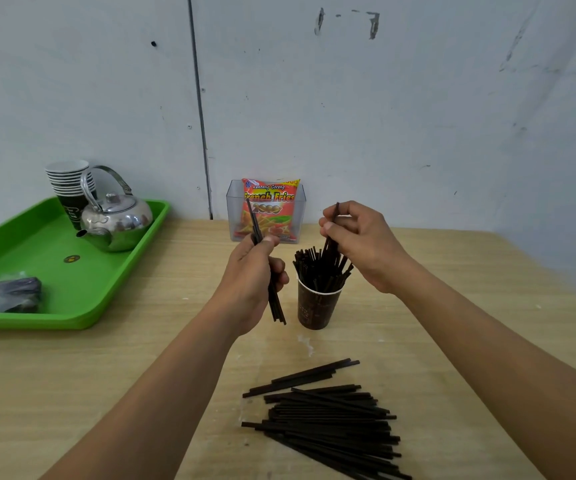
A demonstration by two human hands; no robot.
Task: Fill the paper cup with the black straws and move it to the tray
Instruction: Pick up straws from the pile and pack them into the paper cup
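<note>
A dark brown paper cup (316, 308) stands upright in the middle of the wooden table, holding a thick bunch of black straws (317, 268). My right hand (359, 244) pinches a black straw just above the cup, its lower end among those in the cup. My left hand (252, 275), left of the cup, grips a few black straws upright. A loose pile of black straws (331, 424) lies on the table near me. The green tray (82, 306) sits at the far left.
On the tray are a steel kettle (117, 220), a stack of paper cups (70, 188) and a plastic bag (6, 294). A clear box with a French fries snack pack (267, 209) stands against the wall behind the cup.
</note>
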